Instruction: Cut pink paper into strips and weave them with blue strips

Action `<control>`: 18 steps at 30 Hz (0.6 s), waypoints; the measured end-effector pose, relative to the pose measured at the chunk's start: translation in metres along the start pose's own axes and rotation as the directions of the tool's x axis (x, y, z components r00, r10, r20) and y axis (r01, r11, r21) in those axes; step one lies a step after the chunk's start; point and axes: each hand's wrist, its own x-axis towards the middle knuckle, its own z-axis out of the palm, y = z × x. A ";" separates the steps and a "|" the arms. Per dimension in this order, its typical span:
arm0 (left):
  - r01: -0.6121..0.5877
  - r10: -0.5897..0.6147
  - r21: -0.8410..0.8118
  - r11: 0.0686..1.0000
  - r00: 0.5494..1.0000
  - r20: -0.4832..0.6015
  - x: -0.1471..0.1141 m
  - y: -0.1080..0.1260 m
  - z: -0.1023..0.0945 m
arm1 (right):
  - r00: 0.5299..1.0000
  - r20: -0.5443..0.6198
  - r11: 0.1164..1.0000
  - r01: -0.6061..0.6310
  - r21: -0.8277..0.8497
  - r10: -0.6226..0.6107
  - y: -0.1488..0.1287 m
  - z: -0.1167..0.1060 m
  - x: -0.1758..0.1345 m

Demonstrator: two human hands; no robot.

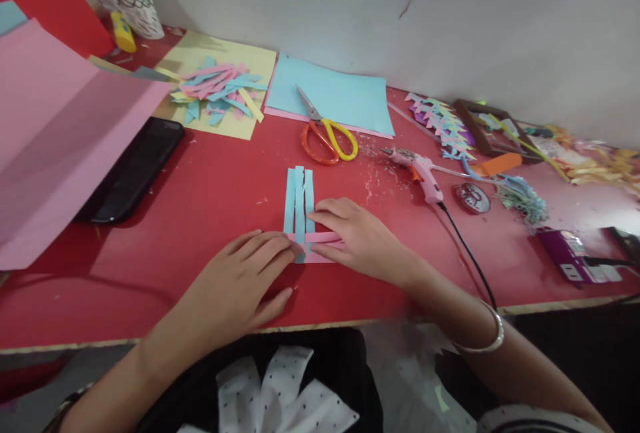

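Three light-blue paper strips (299, 203) lie upright side by side on the red table, their lower ends on a pink paper base (320, 257). A narrow pink paper strip (323, 237) crosses them near the bottom. My left hand (245, 273) rests at the left edge of this work, fingers stretched out and fingertips pressing on the paper. From the right, my right hand (363, 236) has the pink strip's right end between its fingers, with the index fingertip touching the rightmost blue strip. Part of the base is hidden under both hands.
Behind the work lie scissors (320, 127) on blue paper sheets (340, 96) and a heap of cut strips (220, 89). A pink glue gun (417, 169) with its cord lies right, near a purple power box (565, 256). Left are a phone (135, 169) and pink paper (60, 133).
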 end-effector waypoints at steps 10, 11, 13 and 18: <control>0.004 -0.005 0.016 1.000 0.999 0.048 0.001 -0.001 -0.001 | 1.000 0.004 0.996 -0.012 0.091 0.012 0.016 -0.011 0.026; 0.013 -0.013 0.003 1.000 0.998 0.063 0.001 -0.001 -0.001 | 1.000 0.012 0.996 -0.006 0.093 0.005 0.019 -0.013 0.030; 0.033 -0.031 -0.026 0.999 0.996 0.087 0.003 -0.001 -0.002 | 0.999 0.034 0.996 0.018 0.088 -0.021 0.024 -0.015 0.036; 0.043 -0.038 -0.047 0.998 0.994 0.098 0.004 -0.001 -0.003 | 0.999 -0.001 0.998 -0.049 0.032 0.049 0.032 -0.012 0.043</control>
